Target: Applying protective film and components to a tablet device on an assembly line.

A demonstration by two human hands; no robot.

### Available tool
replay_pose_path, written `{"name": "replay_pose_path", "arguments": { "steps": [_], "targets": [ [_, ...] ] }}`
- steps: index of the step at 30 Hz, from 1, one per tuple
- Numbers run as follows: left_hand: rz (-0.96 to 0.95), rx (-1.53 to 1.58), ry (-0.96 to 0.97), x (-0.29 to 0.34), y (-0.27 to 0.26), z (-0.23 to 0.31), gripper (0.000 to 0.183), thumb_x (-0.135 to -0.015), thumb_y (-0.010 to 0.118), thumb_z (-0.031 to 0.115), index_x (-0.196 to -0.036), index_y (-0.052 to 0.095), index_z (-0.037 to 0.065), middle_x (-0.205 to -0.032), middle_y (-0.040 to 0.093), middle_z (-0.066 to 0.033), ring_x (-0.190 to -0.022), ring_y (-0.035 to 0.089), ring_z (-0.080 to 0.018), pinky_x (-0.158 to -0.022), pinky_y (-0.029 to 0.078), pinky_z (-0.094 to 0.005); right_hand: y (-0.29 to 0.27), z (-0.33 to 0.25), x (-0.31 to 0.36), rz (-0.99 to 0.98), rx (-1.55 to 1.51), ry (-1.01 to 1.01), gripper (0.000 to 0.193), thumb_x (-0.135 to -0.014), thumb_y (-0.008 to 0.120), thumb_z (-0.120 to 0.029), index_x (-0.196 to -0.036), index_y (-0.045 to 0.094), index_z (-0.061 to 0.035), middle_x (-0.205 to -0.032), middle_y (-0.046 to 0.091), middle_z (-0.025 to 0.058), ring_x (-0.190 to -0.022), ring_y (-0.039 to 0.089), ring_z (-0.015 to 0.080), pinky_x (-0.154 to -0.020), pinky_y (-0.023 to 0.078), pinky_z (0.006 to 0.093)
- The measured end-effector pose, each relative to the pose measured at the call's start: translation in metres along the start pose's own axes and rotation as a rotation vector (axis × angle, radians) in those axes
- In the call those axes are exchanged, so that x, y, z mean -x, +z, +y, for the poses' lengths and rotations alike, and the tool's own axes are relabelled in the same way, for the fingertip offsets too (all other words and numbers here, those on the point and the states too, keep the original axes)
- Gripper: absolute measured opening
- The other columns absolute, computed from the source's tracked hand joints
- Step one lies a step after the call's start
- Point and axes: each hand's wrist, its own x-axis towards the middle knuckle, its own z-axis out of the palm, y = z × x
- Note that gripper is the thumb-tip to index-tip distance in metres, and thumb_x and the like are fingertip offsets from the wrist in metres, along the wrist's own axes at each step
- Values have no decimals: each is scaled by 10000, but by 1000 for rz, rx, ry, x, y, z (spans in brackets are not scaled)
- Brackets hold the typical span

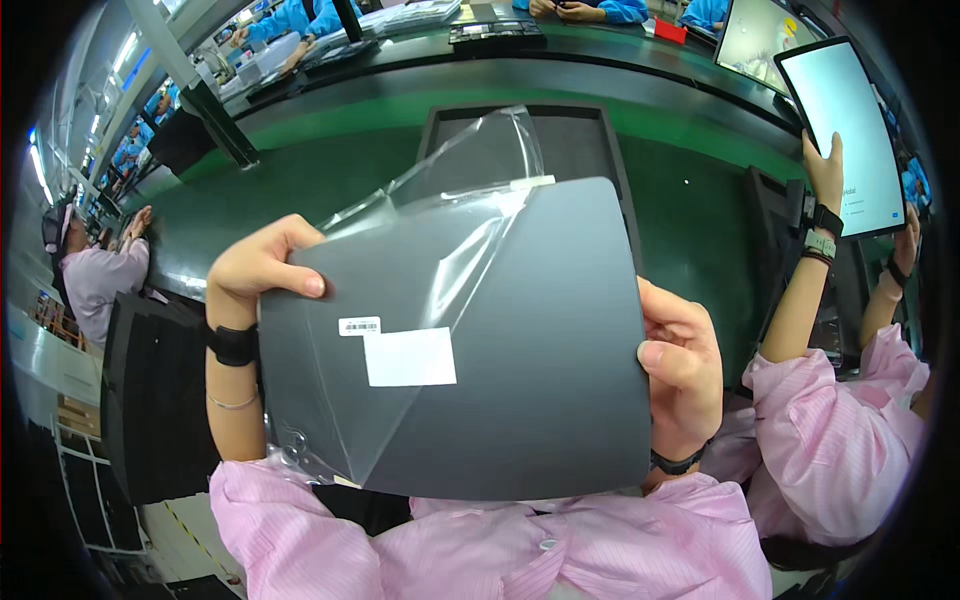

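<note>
A dark grey flat tablet-like panel (560, 350) with rounded corners is held up in front of my chest, its plain face toward me. Clear plastic film (465, 265) covers its left part and is peeled in a diagonal fold, the loose end standing up past the top edge. A blank white label (410, 357) and a small barcode sticker (359, 326) show near the middle left. My left hand (270, 265) grips the upper left edge, thumb on the front. My right hand (682, 365) holds the right edge, thumb on the side; its other fingers are partly hidden behind.
Behind the panel, a black tray (590, 135) lies on the green bench (685, 210). At right a co-worker's hands hold a lit tablet (845, 135). Another person sits at far left. Black stacked trays (150, 400) stand beside my left arm. People in blue work across the bench.
</note>
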Motion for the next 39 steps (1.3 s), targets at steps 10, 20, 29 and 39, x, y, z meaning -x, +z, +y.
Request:
{"name": "replay_pose_path", "arguments": {
  "steps": [10, 20, 29, 39],
  "targets": [
    [-89, 69, -29, -7, -3, -12, 253, -694, 776, 161, -796, 678, -48, -686, 632, -11, -624, 520, -51, -583, 414, -206, 4, -2, -2, 14, 76, -5, 510, -811, 479, -26, -1295, 404, 119, -1104, 598, 138, -951, 574, 125, -838, 439, 224],
    [-65, -90, -54, -1, 12, -4, 277, -728, 752, 185, -814, 668, -64, -684, 632, -34, -636, 528, -75, -597, 418, -218, 6, 15, -11, 229, 50, 38, 280, -933, 463, -132, -1048, 600, 83, -752, 596, -12, -593, 455, -2, -494, 315, 163],
    [-10, 47, -68, -10, 12, -22, 260, -748, 739, 197, -774, 658, -49, -651, 574, 21, -611, 464, -48, -568, 372, -209, -3, 18, -24, 264, -44, 49, 365, -981, 412, -237, -938, 633, 50, -802, 639, 47, -682, 554, 62, -639, 438, 201],
    [58, 6, 23, -24, 23, -5, 256, -757, 737, 178, -858, 678, -50, -777, 665, -39, -708, 566, -73, -660, 451, -215, -14, -2, -24, 280, 95, -29, 369, -978, 417, -247, -986, 632, 52, -863, 656, 73, -724, 589, 82, -652, 461, 213]
  ]
}}
